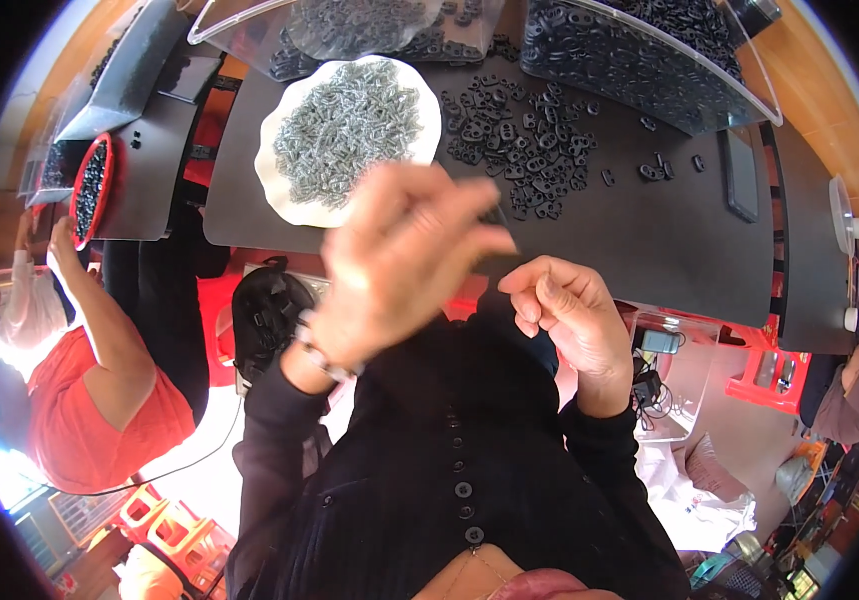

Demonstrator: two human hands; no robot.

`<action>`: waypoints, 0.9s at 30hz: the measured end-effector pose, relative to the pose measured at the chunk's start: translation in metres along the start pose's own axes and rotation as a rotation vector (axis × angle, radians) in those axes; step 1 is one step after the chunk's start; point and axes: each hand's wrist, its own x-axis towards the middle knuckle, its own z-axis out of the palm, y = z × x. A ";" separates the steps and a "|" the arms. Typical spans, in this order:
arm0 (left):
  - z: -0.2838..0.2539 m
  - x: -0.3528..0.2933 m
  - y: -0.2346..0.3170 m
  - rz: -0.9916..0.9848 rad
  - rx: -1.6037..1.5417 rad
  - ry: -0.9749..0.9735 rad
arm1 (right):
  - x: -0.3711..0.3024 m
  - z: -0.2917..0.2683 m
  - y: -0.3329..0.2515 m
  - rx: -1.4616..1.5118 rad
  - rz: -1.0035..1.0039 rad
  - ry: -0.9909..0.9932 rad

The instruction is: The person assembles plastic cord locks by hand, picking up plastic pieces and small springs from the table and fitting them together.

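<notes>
My left hand (pixel 404 265), smeared by motion, is raised over the near edge of the dark table, in front of a white scalloped bowl (pixel 271 185) full of small metal springs (pixel 349 125). A dark bit shows by its fingertips, too blurred to name. To its right, just off the table's edge, my right hand (pixel 577 320) has its fingers curled in, thumb against them. Whatever it pinches, if anything, is hidden. Beyond both hands lies a loose pile of small black plastic pieces with holes (pixel 529 140).
Two clear bins, one at the back middle (pixel 349 30) and one at the back right (pixel 639 65), hold more black pieces. A dark phone (pixel 739 175) lies at the right. On the left, a person in red (pixel 114 390) reaches to a red bowl (pixel 92 190).
</notes>
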 end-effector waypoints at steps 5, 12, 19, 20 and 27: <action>-0.059 0.096 -0.076 0.061 0.452 0.386 | -0.002 0.005 -0.003 -0.130 -0.061 0.047; -0.060 0.128 -0.134 -0.504 0.590 -0.227 | -0.001 0.000 -0.012 -0.231 -0.141 0.147; -0.048 0.082 -0.107 0.104 0.446 0.156 | 0.011 -0.009 -0.032 -0.666 -0.341 0.417; -0.037 0.067 -0.087 -0.042 0.332 0.173 | 0.015 -0.010 -0.038 -0.782 -0.360 0.496; 0.019 -0.022 -0.001 -0.398 -0.317 -0.261 | 0.059 -0.037 -0.063 -1.444 -0.619 0.653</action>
